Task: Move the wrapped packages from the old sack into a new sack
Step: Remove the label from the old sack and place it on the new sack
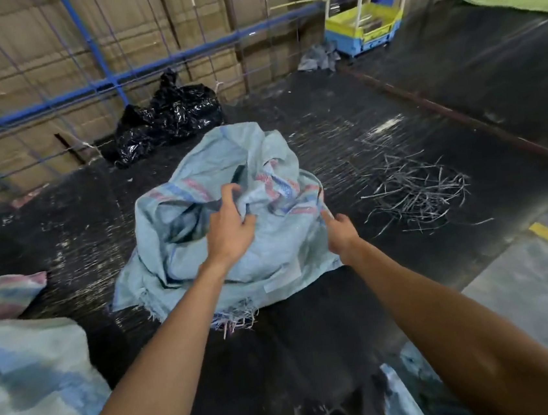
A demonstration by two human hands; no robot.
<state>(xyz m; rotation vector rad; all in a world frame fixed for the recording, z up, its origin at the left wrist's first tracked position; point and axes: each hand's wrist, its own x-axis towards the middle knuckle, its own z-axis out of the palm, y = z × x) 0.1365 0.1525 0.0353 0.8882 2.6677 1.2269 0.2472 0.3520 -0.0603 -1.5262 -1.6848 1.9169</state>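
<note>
Near sack: a pale blue woven sack (31, 385) lies full at the person's left, closest to us, well short of the crumpled sack.
Crumpled sack: a light blue woven sack (208, 234) with red and blue stripes lies slumped on the black floor mat (311, 321), frayed edge toward the person.
Left hand: the left hand (230, 225) is on top of the crumpled sack, fingers (230, 191) curled into a fold of its cloth near the striped mouth.
Right hand: the right hand (341, 230) is at the crumpled sack's right edge, fingers closed in a pinch on the rim.
Packages: I cannot tell whether any lie inside the crumpled sack.
Strips: a loose tangle of pale strips (416, 189) lies right of the crumpled sack.
Black bag: a shiny black plastic bag (168, 117) sits just beyond the crumpled sack, against the blue wire cage (91, 88).
Crate: a yellow and blue crate (363, 29) stands far beyond the crumpled sack, to the right.
</note>
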